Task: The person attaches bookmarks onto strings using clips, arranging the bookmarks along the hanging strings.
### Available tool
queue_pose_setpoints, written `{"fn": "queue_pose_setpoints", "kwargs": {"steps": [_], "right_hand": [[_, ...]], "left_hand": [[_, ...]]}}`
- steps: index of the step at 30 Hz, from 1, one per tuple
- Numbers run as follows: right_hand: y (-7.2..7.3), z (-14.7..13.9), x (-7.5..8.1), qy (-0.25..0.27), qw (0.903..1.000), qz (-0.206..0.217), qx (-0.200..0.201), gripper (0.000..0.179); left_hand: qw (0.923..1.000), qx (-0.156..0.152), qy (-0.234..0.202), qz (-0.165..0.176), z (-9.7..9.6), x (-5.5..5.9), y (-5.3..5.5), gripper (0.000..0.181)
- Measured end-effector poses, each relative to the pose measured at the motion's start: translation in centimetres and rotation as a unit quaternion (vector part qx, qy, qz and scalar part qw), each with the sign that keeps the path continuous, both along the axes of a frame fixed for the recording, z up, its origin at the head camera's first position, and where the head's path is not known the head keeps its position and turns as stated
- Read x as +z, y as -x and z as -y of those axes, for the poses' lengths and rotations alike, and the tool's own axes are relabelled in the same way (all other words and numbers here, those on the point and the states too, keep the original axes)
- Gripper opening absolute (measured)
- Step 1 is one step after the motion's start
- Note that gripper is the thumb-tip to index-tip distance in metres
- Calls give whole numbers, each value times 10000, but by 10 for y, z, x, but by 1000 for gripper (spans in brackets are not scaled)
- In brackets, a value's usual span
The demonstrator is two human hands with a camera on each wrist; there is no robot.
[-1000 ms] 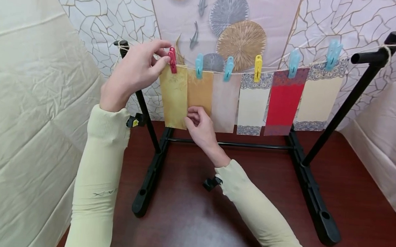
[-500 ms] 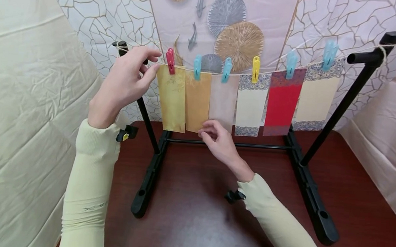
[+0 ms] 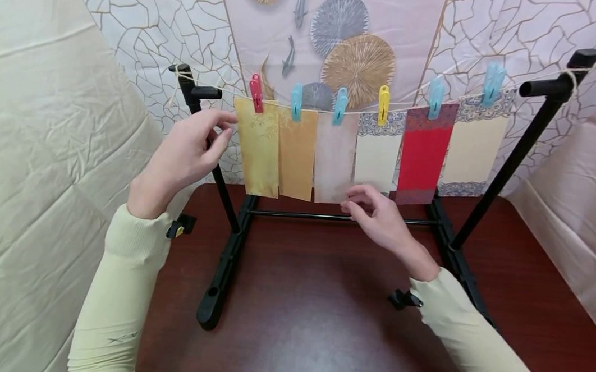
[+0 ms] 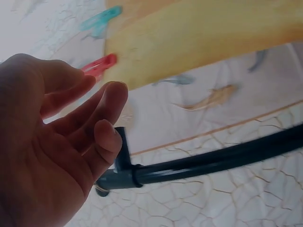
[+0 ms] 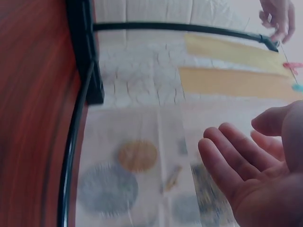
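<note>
A row of paper cards hangs from a string by clothespins. My left hand (image 3: 178, 154), fingers loosely bent and holding nothing, is just left of the yellow-gold card (image 3: 256, 156) under the red clothespin (image 3: 256, 94). In the left wrist view its fingers (image 4: 113, 101) are apart from that card. My right hand (image 3: 377, 218) is relaxed at the lower edge of the pale pink card (image 3: 333, 160), overlapping the bottom of the white patterned card (image 3: 377, 156). Nothing sits between its fingers. Further along hang an orange card (image 3: 296, 158), a red card (image 3: 426, 159) and a cream card (image 3: 474, 144).
The string (image 3: 222, 86) runs between the posts of a black stand (image 3: 222, 272) on a dark red table (image 3: 281, 320). Blue clothespins and a yellow clothespin (image 3: 384, 103) grip the other cards. Pale cloth (image 3: 36, 166) hangs at both sides; a patterned backdrop (image 3: 150, 21) stands behind.
My left hand has let go of the red clothespin and moved down and left. My right hand has moved rightward from the yellow-gold card's edge past the orange card to the pink card.
</note>
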State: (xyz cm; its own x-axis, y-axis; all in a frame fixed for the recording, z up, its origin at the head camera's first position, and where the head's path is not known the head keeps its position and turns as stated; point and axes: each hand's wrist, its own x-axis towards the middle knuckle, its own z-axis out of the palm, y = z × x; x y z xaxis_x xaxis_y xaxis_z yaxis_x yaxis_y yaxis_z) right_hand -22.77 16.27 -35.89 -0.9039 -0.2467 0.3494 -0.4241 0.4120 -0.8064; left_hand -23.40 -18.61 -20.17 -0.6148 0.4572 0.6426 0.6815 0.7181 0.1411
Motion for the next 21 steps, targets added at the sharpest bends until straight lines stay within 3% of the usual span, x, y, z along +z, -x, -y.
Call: {"fn": "queue_pose_setpoints", "kwargs": {"steps": [6, 21], "right_hand": [[-2, -34, 9, -644, 9977, 59, -185, 31], [-14, -121, 22, -1920, 9765, -28, -980, 24]], "left_hand": [[9996, 101, 201, 168, 14, -24, -3, 23], [9860, 637, 686, 1380, 54, -82, 1, 23]]}}
